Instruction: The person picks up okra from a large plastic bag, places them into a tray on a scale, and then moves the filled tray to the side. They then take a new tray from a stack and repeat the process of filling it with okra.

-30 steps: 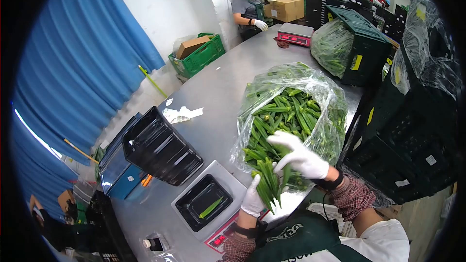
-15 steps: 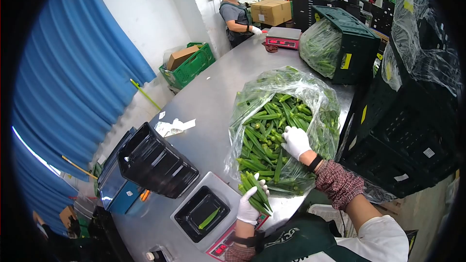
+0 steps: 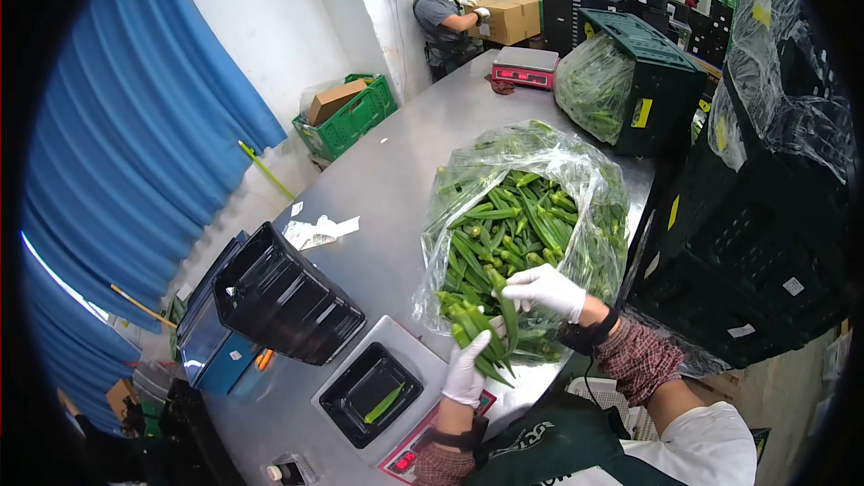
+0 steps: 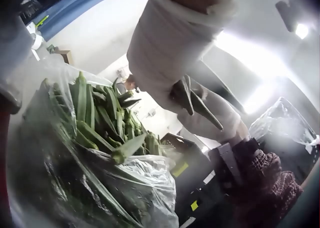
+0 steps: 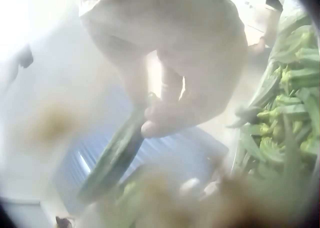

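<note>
Several okra pods (image 3: 475,324) lie bunched in my gloved left hand (image 3: 465,371), which grips them beside the scale. Pinched by the stem end in my gloved right hand (image 3: 546,292) is one okra pod (image 5: 112,160), held right above that bunch. Behind both hands a large clear plastic bag (image 3: 589,207) stands open, full of okra (image 3: 504,234). A black tray (image 3: 345,396) with a single okra pod (image 3: 384,403) in it sits on the scale (image 3: 402,342), left of my left hand.
Stacked black trays (image 3: 288,297) stand left of the scale, with paper scraps (image 3: 315,231) behind them. Dark crates (image 3: 729,261) rise along the right. A second scale (image 3: 525,67) and a tipped crate (image 3: 661,81) with bagged okra are at the far end. Another person (image 3: 441,18) stands there.
My right hand first reached into the okra in the bag, then came back toward my left hand with a pod. The left hand keeps its bunch. The other person has turned to the cardboard box.
</note>
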`<state>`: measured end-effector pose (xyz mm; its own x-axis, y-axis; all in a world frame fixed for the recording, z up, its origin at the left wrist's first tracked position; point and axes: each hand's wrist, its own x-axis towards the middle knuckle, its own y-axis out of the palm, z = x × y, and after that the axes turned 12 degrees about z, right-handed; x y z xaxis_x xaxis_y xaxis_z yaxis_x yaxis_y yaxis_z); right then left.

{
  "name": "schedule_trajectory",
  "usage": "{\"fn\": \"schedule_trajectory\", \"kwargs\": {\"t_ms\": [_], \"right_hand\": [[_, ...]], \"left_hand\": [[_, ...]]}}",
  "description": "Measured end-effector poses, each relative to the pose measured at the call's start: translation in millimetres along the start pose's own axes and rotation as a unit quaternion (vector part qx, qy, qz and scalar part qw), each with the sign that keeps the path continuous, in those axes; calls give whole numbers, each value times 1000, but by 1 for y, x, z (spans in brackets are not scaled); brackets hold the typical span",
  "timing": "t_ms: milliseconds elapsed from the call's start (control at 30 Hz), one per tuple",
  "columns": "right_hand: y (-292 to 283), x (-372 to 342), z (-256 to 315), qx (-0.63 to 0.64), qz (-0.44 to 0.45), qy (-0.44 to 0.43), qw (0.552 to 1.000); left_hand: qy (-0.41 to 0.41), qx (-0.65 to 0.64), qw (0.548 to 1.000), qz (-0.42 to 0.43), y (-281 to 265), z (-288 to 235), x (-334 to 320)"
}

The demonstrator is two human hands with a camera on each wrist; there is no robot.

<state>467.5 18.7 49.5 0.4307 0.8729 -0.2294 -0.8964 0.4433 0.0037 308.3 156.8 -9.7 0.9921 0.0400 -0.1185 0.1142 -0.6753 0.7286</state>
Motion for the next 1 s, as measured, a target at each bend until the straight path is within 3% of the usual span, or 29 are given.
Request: {"fn": "schedule_trajectory", "kwargs": {"t_ms": [100, 300, 367, 467, 500, 567, 633, 700, 767, 833, 900, 967, 1000], "right_hand": [[24, 2, -18, 36, -5, 9, 999], [25, -10, -38, 236, 33, -20, 971], [34, -18, -36, 91, -13, -1, 996], [26, -42, -51, 92, -36, -4, 995], [19, -54, -55, 106, -52, -18, 993], [-4, -91, -60, 114, -102, -10, 988], [-32, -121, -74, 86, -104, 29, 990], [-33, -132, -81, -25, -86, 88, 992], [-4, -121, -55, 42, -92, 94, 990], [25, -96, -48, -20, -122, 42, 991], [48, -73, -31, -96, -79, 83, 989], [51, -50, -31, -164, -99, 20, 981], [38, -30, -64, -404, -207, -135, 881]], "left_hand": [[21, 70, 997, -23, 11, 13, 3], [31, 35, 999, -21, 12, 11, -4], [30, 27, 999, -7, 14, 14, -3], [11, 34, 998, -46, 9, 28, -3], [-54, 27, 998, -32, -4, 28, -6], [-30, -33, 996, -80, -17, 32, -10], [-34, -68, 994, -78, -33, 35, -11], [-56, -57, 996, -51, -21, 31, -9], [-72, -24, 997, 22, -4, 36, -3], [-93, -25, 994, 43, 16, 45, -3], [1, 26, 999, -23, 20, 62, -3], [-73, -64, 994, -48, -22, 61, -6], [-42, -91, 994, -51, -25, 51, -12]]}}
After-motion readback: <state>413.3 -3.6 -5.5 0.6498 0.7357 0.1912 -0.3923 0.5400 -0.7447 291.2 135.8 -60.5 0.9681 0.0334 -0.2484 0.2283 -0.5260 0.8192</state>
